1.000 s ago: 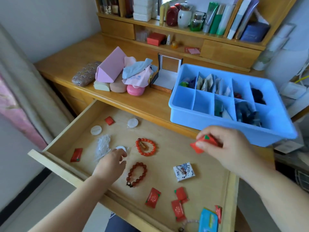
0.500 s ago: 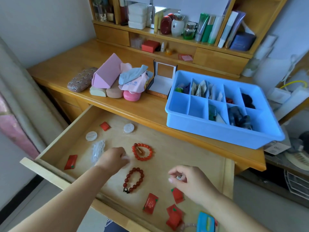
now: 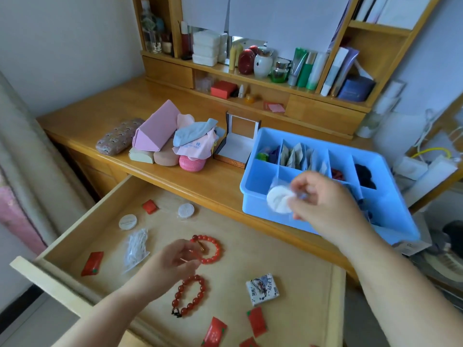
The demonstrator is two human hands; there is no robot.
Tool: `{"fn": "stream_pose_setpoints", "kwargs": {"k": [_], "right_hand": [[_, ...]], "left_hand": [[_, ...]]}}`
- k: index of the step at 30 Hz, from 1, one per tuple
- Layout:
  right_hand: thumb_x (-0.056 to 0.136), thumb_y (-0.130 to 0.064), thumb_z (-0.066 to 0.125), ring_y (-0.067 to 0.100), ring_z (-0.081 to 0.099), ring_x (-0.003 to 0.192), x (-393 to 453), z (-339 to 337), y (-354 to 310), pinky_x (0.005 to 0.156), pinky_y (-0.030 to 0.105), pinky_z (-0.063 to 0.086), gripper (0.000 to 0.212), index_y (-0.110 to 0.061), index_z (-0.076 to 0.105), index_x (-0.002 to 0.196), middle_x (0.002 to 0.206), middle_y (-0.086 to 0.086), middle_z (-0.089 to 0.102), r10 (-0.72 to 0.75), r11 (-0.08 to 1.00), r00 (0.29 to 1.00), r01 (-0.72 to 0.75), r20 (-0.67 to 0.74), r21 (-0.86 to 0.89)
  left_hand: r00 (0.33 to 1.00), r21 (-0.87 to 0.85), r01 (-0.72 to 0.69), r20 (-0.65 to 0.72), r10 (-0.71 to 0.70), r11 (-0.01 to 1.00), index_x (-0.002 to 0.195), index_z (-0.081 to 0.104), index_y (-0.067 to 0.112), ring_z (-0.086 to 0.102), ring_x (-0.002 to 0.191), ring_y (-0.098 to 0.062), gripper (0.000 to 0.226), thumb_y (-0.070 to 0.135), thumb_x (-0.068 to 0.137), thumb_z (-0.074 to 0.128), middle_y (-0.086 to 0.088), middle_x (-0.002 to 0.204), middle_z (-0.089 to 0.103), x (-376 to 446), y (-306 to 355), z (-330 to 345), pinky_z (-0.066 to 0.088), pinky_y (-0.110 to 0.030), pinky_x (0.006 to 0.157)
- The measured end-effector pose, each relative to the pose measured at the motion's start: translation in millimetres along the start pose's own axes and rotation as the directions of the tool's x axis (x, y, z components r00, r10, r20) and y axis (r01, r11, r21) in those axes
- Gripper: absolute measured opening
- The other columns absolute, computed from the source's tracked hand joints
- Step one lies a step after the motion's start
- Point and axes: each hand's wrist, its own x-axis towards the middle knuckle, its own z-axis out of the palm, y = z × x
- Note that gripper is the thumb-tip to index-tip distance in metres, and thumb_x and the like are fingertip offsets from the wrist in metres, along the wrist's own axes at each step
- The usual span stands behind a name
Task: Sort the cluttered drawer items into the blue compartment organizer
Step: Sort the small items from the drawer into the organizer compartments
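Note:
My right hand (image 3: 323,209) pinches a white round pad in a clear wrapper (image 3: 278,202) above the front left cells of the blue compartment organizer (image 3: 390,216), which stands on the desk top. My left hand (image 3: 170,261) is down in the open drawer (image 3: 295,249). Its curled fingers pinch the left side of a bright red bead bracelet (image 3: 213,249), which lies flat on the drawer floor. A darker red bracelet (image 3: 190,295) lies just below it. Loose in the drawer are two more white round pads (image 3: 127,222) (image 3: 186,210), a clear bag of white threads (image 3: 137,247), a small white printed packet (image 3: 262,288) and several red packets (image 3: 92,263).
Eyeglass cases, cloths and an open box (image 3: 238,144) sit on the desk to the left of the organizer. The shelf unit behind holds bottles, tubes and a red box (image 3: 223,89). The drawer's front rail (image 3: 47,284) juts out at lower left.
My right hand rose from the drawer to above the organizer and now holds a white pad. My left hand shifted right from the pad's spot to the bright red bracelet.

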Motion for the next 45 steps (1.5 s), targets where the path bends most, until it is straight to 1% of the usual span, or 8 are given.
{"fn": "stream_pose_setpoints", "kwargs": {"k": [4, 9, 13, 20, 28, 39, 42, 45], "right_hand": [[0.077, -0.010, 0.060, 0.018, 0.060, 0.069, 59.6, -36.1, 7.1, 0.059, 0.026, 0.044, 0.026, -0.035, 0.053, 0.078, 0.075, -0.008, 0.063, 0.070, 0.972, 0.988, -0.099, -0.139, -0.214], [0.082, -0.009, 0.054, 0.021, 0.048, 0.072, 90.3, -3.9, 17.7, 0.064, 0.029, 0.034, 0.025, -0.023, 0.047, 0.062, 0.066, -0.006, 0.046, 0.304, 0.666, 0.921, -0.022, 0.244, -0.746], [0.090, -0.015, 0.047, 0.018, 0.043, 0.069, 98.8, 7.5, 15.3, 0.087, 0.038, 0.034, 0.024, -0.023, 0.045, 0.067, 0.072, -0.003, 0.046, 0.379, 0.441, 0.840, 0.205, 0.388, -0.874], [0.095, -0.026, 0.047, 0.012, 0.037, 0.061, 115.0, 2.5, -1.7, 0.054, 0.024, 0.029, 0.020, -0.013, 0.049, 0.080, 0.073, -0.002, 0.043, 0.545, 0.456, 0.564, 0.421, 0.620, -0.784], [0.095, -0.021, 0.049, 0.021, 0.053, 0.089, 99.8, 12.4, 29.2, 0.076, 0.031, 0.045, 0.018, -0.014, 0.049, 0.111, 0.106, 0.005, 0.053, 0.388, 0.529, 0.790, 0.230, 0.474, -0.817], [0.092, -0.029, 0.051, 0.021, 0.056, 0.091, 91.0, 1.6, 32.9, 0.074, 0.030, 0.046, 0.021, -0.020, 0.061, 0.109, 0.106, 0.002, 0.063, 0.350, 0.569, 0.817, 0.203, 0.458, -0.797], [0.091, -0.028, 0.059, 0.020, 0.054, 0.113, 82.9, -6.3, 37.6, 0.093, 0.031, 0.043, 0.029, -0.020, 0.061, 0.119, 0.122, -0.001, 0.060, 0.191, 0.813, 0.927, 0.035, 0.323, -0.581], [0.089, -0.018, 0.061, 0.012, 0.057, 0.103, 52.6, -9.4, 29.7, 0.084, 0.020, 0.040, 0.020, -0.020, 0.068, 0.109, 0.097, -0.018, 0.062, -0.194, 0.924, 0.980, 0.169, -0.040, -0.344]], "left_hand": [[0.980, 0.714, 0.193, -0.102, -0.173, 0.673, 0.101, 0.054, 0.035, 0.057, 0.072, 0.003, 0.015, 0.037, 0.087, 0.059, 0.015, 0.084, 0.059, 14.1, -50.4, -27.3, 0.041, -0.012, 0.059], [0.948, 0.807, 0.317, -0.273, -0.160, 0.498, 0.070, 0.042, 0.031, 0.056, 0.068, -0.003, 0.016, 0.037, 0.085, 0.047, 0.013, 0.072, 0.057, 17.8, -91.1, -29.2, 0.038, -0.014, 0.053], [0.951, 0.818, 0.309, -0.274, -0.143, 0.486, 0.099, 0.048, 0.030, 0.057, 0.087, -0.008, 0.016, 0.038, 0.085, 0.048, 0.010, 0.094, 0.042, 20.6, -91.1, -29.8, 0.037, -0.018, 0.061], [0.945, 0.827, 0.327, -0.276, -0.175, 0.458, 0.123, 0.041, 0.026, 0.049, 0.107, -0.015, 0.045, 0.039, 0.082, 0.055, 0.004, 0.118, 0.040, 24.6, -94.3, -30.9, 0.040, -0.022, 0.071], [0.933, 0.848, 0.360, -0.319, -0.170, 0.389, 0.128, 0.036, 0.019, 0.056, 0.103, -0.015, 0.052, 0.034, 0.084, 0.060, 0.001, 0.121, 0.042, 23.6, -90.7, -26.3, 0.041, -0.022, 0.063], [0.903, 0.812, 0.425, -0.347, -0.253, 0.401, 0.135, 0.033, 0.011, 0.054, 0.116, -0.020, 0.048, 0.029, 0.092, 0.045, -0.006, 0.132, 0.045, 18.4, -80.3, -29.9, 0.049, -0.030, 0.088], [0.903, 0.865, 0.391, -0.293, -0.315, 0.316, 0.136, 0.035, 0.016, 0.051, 0.119, -0.023, 0.051, 0.028, 0.088, 0.048, -0.007, 0.134, 0.037, 13.4, -73.5, -25.6, 0.050, -0.032, 0.092], [0.919, 0.858, 0.342, -0.220, -0.327, 0.382, 0.116, 0.047, 0.022, 0.057, 0.105, -0.018, 0.030, 0.025, 0.087, 0.053, -0.001, 0.114, 0.050, 6.2, -60.5, -21.5, 0.050, -0.027, 0.081]]}}
